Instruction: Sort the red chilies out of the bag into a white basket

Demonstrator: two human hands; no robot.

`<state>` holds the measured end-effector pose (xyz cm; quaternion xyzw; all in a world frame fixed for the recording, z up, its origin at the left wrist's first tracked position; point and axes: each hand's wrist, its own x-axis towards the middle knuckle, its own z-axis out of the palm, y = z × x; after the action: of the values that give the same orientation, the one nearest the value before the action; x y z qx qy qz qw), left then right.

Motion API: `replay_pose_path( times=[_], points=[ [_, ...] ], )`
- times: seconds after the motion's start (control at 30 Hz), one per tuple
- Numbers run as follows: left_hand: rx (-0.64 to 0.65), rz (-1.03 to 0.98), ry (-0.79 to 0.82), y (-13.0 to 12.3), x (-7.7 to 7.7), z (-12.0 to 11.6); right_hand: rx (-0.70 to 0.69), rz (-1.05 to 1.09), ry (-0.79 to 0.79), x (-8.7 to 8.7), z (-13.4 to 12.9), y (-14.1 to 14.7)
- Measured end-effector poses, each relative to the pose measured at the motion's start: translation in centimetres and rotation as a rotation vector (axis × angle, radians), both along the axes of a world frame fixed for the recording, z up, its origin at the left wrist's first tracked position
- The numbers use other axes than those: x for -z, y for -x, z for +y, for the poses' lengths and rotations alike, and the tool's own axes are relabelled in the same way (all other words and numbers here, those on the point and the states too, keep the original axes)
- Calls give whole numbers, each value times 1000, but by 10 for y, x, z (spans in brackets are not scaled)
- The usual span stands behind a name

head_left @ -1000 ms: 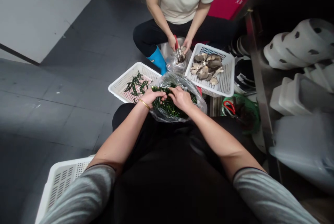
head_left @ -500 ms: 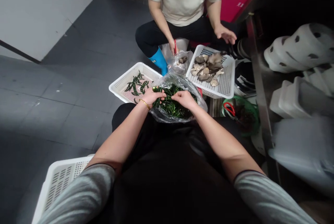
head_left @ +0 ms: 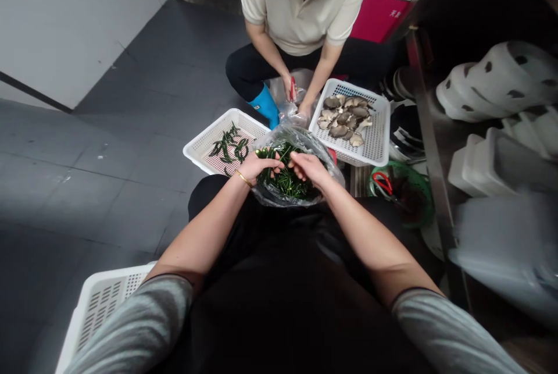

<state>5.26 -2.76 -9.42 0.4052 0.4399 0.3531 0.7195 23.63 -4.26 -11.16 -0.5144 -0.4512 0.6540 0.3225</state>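
Note:
A clear plastic bag (head_left: pixel 322 140) full of long green chili peppers (head_left: pixel 293 183) lies open in front of me. My left hand (head_left: pixel 260 166), a gold bangle at its wrist, is closed around several green chilies above the bag's left side. Over the bag's right side, my right hand (head_left: pixel 308 166) has its thumb and fingers bent together, close to my left fingertips; whatever it pinches is too small to make out. Just left of the bag, a white perforated basket (head_left: pixel 198 150) holds some green chilies.
Across from me, a co-worker (head_left: pixel 300 25) sits with red-handled scissors (head_left: pixel 292 89) over another plastic bag. A white basket (head_left: pixel 382 147) of oyster mushrooms stands right of my bag. Nearby are red-handled scissors (head_left: pixel 382 182) on a green basket, a shelf of white containers (head_left: pixel 475 164), and another basket (head_left: pixel 93 289).
My right fingers have shifted slightly and now curl lower into the chilies. The co-worker's free hand has moved from beside the mushroom basket down to their plastic bag.

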Motion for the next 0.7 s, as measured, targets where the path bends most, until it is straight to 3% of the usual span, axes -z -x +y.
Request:
replay_pose_path(
  times=[0.07,0.17,0.33,0.4,0.5,0.57,0.63,0.7],
  points=[
    [76,25,-23,0,-1,-1,-16,72,-20,-1,1,2],
    [162,55,-73,-2,-3,-3,-145,151,-60,1,-1,12],
    [148,-98,-146,0,-9,-5,-88,158,-149,-3,-10,22],
    [126,-109,-125,1,-10,-6,-68,-21,-304,-8,-12,24],
    [66,-70,-66,-3,-12,-9,-40,-530,-640,-13,-10,24],
    [18,-46,-23,-5,-15,-10,-62,-860,-783,-13,-7,21],
    [-56,-32,3,-2,-19,-7,-123,-1092,-802,-11,-3,15],
    [-157,-17,23,11,-24,3,-246,-1250,-724,-9,-1,6]
  ],
)
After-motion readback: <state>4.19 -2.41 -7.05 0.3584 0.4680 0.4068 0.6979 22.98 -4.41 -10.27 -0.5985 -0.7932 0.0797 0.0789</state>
